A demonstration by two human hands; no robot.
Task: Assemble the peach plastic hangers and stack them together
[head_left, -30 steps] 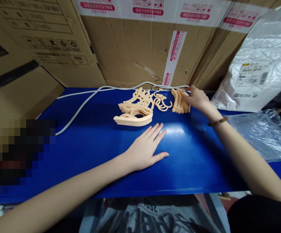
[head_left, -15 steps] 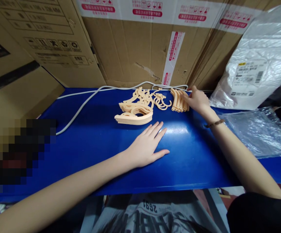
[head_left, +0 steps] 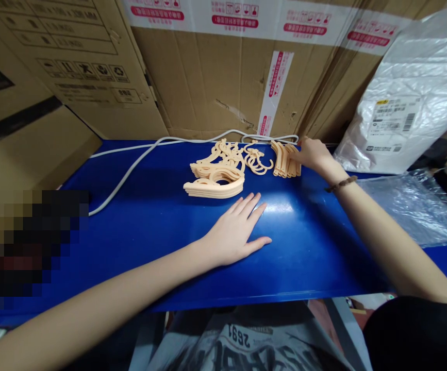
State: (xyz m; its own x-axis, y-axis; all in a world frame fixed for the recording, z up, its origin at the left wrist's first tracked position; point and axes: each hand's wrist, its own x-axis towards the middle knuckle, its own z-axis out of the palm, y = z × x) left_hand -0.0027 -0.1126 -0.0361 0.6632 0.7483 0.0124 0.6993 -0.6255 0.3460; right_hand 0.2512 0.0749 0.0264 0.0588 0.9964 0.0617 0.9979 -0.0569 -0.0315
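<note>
My left hand [head_left: 236, 232] lies flat on the blue table [head_left: 149, 232], fingers spread and holding nothing. Just beyond its fingertips are stacked curved beige plastic pieces [head_left: 215, 189], with more beige parts [head_left: 227, 153] piled behind them. To their right lies a cluster of beige hooks [head_left: 258, 162]. A row of slim beige arms [head_left: 284, 159] comes after the hooks. My right hand [head_left: 313, 154] is at the right end of that row, its fingertips touching or close to the last pieces; the fingers are partly hidden, so their grip is unclear.
A white cable [head_left: 130, 167] runs along the back edge. Cardboard boxes [head_left: 208, 77] stand behind and at the left. On the right are a white plastic parcel [head_left: 393, 118] with a label and a clear plastic bag [head_left: 420, 211]. A pixelated dark patch covers the left side.
The right forearm and elbow have shifted slightly outward, while the right hand stays at the row of slim pieces. My left hand and the beige parts look nearly unchanged.
</note>
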